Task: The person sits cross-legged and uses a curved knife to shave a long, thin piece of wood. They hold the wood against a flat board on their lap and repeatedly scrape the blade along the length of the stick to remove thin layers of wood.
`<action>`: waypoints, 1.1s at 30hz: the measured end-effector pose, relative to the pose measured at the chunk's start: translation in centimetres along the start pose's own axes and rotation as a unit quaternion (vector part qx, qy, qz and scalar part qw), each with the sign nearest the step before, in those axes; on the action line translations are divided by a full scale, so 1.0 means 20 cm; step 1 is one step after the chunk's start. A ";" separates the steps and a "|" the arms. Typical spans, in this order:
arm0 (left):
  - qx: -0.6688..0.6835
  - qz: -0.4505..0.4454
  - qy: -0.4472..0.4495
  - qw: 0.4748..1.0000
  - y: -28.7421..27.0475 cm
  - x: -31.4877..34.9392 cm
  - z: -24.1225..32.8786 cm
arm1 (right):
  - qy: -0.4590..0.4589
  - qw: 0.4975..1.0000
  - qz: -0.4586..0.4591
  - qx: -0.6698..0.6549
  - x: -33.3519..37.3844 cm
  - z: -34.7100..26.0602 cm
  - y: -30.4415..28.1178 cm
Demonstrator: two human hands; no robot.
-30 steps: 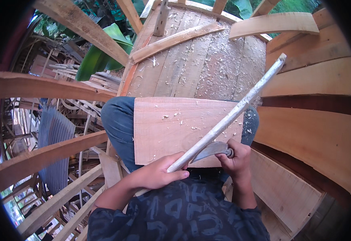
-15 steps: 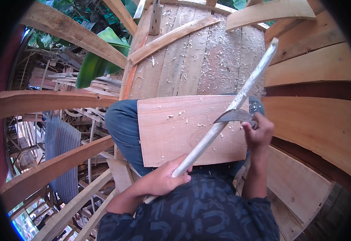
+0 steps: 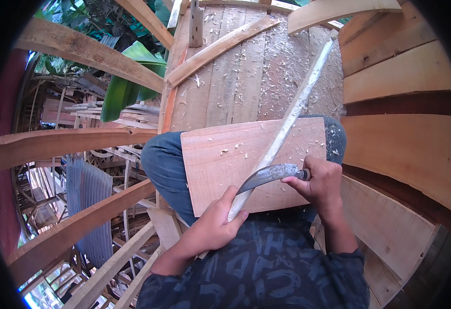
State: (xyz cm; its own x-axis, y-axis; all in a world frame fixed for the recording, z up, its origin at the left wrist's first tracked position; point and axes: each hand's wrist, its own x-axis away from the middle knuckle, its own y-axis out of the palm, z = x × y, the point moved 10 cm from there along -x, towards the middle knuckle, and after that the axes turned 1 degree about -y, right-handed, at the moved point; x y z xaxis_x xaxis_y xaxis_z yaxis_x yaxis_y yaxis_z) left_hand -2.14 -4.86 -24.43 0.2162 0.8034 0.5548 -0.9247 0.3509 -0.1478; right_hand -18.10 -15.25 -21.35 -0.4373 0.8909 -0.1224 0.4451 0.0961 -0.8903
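My left hand is closed round the near end of a long pale stick, which slants up and to the right, away from me. In my right hand is the dark handle of a curved knife, its blade pointing left. That blade lies across the stick just beyond my left fingers, its tip close to them. Beneath both, a flat wooden board rests over my crossed legs, with small shavings scattered on it.
Shavings cover the plank floor ahead, where a loose batten lies beside an upright post. Broad planks stand along the right. Beams frame the open left side, with a corrugated sheet and piled timber beyond.
The knife has slid down the stick toward my left hand, my right hand coming nearer with it. The stick's far end has swung left.
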 end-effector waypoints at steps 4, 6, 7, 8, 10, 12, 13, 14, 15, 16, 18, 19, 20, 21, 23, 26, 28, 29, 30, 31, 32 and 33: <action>-0.022 0.017 -0.013 1.000 0.00 0.01 0.02 | -0.006 0.999 0.026 0.020 0.00 0.03 -0.02; -0.023 0.018 -0.028 0.999 0.00 0.02 0.01 | 0.006 0.999 0.050 0.022 -0.01 0.07 -0.03; -0.024 0.014 -0.039 0.999 0.00 0.02 0.01 | 0.011 0.998 0.061 0.022 -0.01 0.09 -0.04; -0.023 0.010 -0.049 0.998 0.00 0.03 0.00 | 0.008 0.998 0.060 0.029 -0.02 0.08 -0.03; -0.023 0.019 -0.045 0.999 -0.01 0.03 -0.01 | 0.001 0.997 0.060 0.043 -0.03 0.07 -0.03; -0.023 0.025 -0.044 0.998 -0.01 0.04 -0.01 | -0.001 0.997 0.062 0.041 -0.04 0.07 -0.04; -0.023 0.026 -0.044 0.998 -0.02 0.04 -0.02 | -0.002 0.997 0.063 0.041 -0.04 0.06 -0.04; -0.024 0.027 -0.045 0.998 -0.02 0.05 -0.02 | -0.001 0.997 0.066 0.044 -0.05 0.06 -0.03; -0.022 0.030 -0.048 0.998 -0.02 0.05 -0.03 | 0.000 0.996 0.069 0.048 -0.06 0.06 -0.03; -0.021 0.032 -0.050 0.998 -0.03 0.05 -0.03 | 0.002 0.996 0.072 0.052 -0.06 0.06 -0.03; -0.025 0.031 -0.060 0.997 -0.03 0.05 -0.04 | -0.004 0.996 0.080 0.049 -0.06 0.06 -0.03; -0.030 0.026 -0.068 0.997 -0.03 0.06 -0.04 | -0.007 0.995 0.085 0.047 -0.06 0.06 -0.03; -0.035 0.022 -0.076 0.996 -0.03 0.07 -0.05 | 0.053 0.992 0.104 0.057 -0.08 0.20 -0.07; -0.040 0.025 -0.077 0.996 -0.03 0.08 -0.07 | 0.116 0.983 0.123 0.069 -0.09 0.38 -0.12; -0.050 0.035 -0.075 0.995 -0.04 0.11 -0.13 | 0.204 0.956 0.196 -0.080 -0.04 0.61 -0.25; -0.049 0.053 -0.075 0.995 -0.08 0.13 -0.21 | 0.160 0.966 0.157 -0.130 -0.04 0.53 -0.30; -0.044 0.073 -0.060 0.995 -0.09 0.11 -0.19 | 0.111 0.988 0.092 -0.061 -0.06 0.33 -0.19; -0.050 0.070 -0.064 0.994 -0.09 0.10 -0.16 | 0.071 0.995 0.067 -0.030 -0.05 0.23 -0.11; -0.057 0.067 -0.071 0.994 -0.09 0.09 -0.13 | 0.041 0.999 0.028 0.000 -0.05 0.09 -0.06; -0.063 0.071 -0.057 0.994 -0.09 0.08 -0.10 | 0.023 1.000 -0.004 -0.011 -0.05 0.00 -0.01; -0.071 0.075 -0.044 0.994 -0.08 0.07 -0.06 | 0.016 1.000 -0.002 -0.015 -0.05 -0.02 0.00; -0.080 0.075 -0.030 0.994 -0.07 0.07 -0.03 | 0.012 1.000 0.001 -0.019 -0.04 -0.04 0.01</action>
State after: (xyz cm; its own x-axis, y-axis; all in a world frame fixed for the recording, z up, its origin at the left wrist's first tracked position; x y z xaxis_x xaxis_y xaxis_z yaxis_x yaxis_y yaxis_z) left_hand -0.39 -4.02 -23.92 0.0556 0.8237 0.5643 -0.8825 0.3048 -0.3581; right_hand -17.01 -15.56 -21.09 -0.4172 0.9018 -0.1126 0.4752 0.1108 -0.8729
